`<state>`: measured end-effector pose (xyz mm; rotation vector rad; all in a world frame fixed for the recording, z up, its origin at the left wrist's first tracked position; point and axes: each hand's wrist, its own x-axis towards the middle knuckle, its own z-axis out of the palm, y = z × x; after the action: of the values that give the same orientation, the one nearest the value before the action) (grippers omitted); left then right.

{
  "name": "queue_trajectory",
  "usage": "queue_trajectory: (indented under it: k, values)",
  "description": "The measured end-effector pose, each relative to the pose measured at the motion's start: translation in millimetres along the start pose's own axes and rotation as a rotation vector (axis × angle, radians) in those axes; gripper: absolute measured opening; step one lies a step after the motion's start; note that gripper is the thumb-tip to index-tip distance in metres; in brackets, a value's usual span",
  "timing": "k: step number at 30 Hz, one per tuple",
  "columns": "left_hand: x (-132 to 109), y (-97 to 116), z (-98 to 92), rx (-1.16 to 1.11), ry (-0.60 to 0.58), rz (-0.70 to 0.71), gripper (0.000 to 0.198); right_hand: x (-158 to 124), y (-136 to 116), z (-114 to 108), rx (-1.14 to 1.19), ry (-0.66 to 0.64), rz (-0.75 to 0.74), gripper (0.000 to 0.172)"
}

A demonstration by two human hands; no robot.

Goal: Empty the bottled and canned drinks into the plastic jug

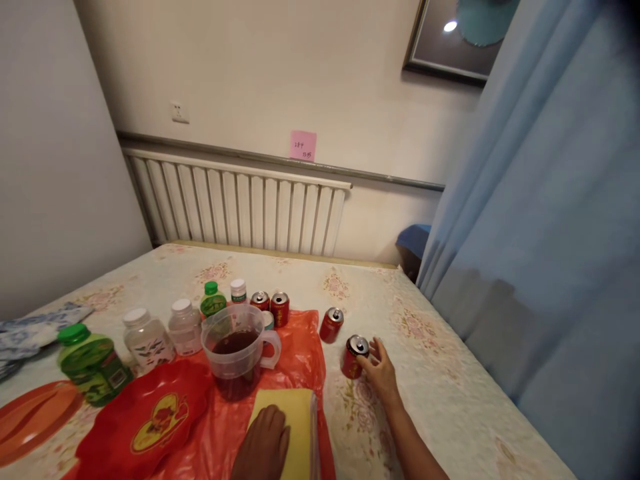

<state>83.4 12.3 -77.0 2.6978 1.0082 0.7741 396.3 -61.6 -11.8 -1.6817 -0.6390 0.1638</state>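
My left hand [264, 441] lies on a yellow, folded cloth-like stack [295, 427], fingers stretched out over its top. At the right, my right hand [383, 377] is beside a red drink can [351, 360] with an opened top. The thumb reaches across the can's near side, while the other fingers stay apart at its right edge. Another red can [331, 325] stands just behind and to the left. Left of my hands, a clear plastic measuring jug [233, 367] with dark brown liquid rests on a red plastic sheet [297, 360].
Two more red cans [280, 310] stand behind the jug. Nearby are clear bottles [150, 341] with white caps, green bottles [93, 367], a red scalloped tray [115, 417] and an orange lid [35, 420]. Beyond are a radiator [240, 207] and a blue curtain [540, 233].
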Motion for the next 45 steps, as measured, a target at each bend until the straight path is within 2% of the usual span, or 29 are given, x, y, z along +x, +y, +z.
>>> queue_trajectory:
  k: [3,5,8,11,17,23,27,38,45]
  values:
    - [-1.6,-3.2,6.2,0.006,0.013,0.003,0.019,21.5,-19.2,-11.3,-0.019,0.048,-0.083,0.075]
    - [-2.6,-5.0,10.1,0.003,0.034,0.006,0.020,39.5,-36.8,-11.5,-0.081,0.017,-0.177,0.073]
    - [-3.9,-6.8,15.1,-0.005,0.064,-0.006,0.020,64.0,-61.8,1.7,-0.276,-0.159,-0.331,0.065]
    - [-5.1,-7.2,17.8,-0.015,0.070,-0.019,0.020,80.1,-76.6,26.0,-0.369,-0.312,-0.412,0.063]
    - [-7.0,-5.8,17.0,0.003,0.017,-0.032,0.020,94.4,-79.5,74.1,-0.533,-0.496,-0.462,0.071]
    - [-6.6,-3.1,12.4,0.029,-0.006,-0.032,0.021,99.5,-78.8,93.2,-0.757,-0.635,-0.400,0.061]
    - [-6.0,-1.4,8.9,0.016,0.002,-0.022,0.019,96.9,-85.4,94.3,-0.892,-0.618,-0.371,0.050]
    - [-3.1,2.3,4.7,0.008,-0.024,-0.024,0.017,90.6,-91.6,101.1,-1.084,-0.496,-0.319,0.044]
    - [-2.9,3.9,3.0,-0.012,-0.010,-0.023,0.016,95.6,-88.4,104.7,-1.060,-0.538,-0.333,0.068]
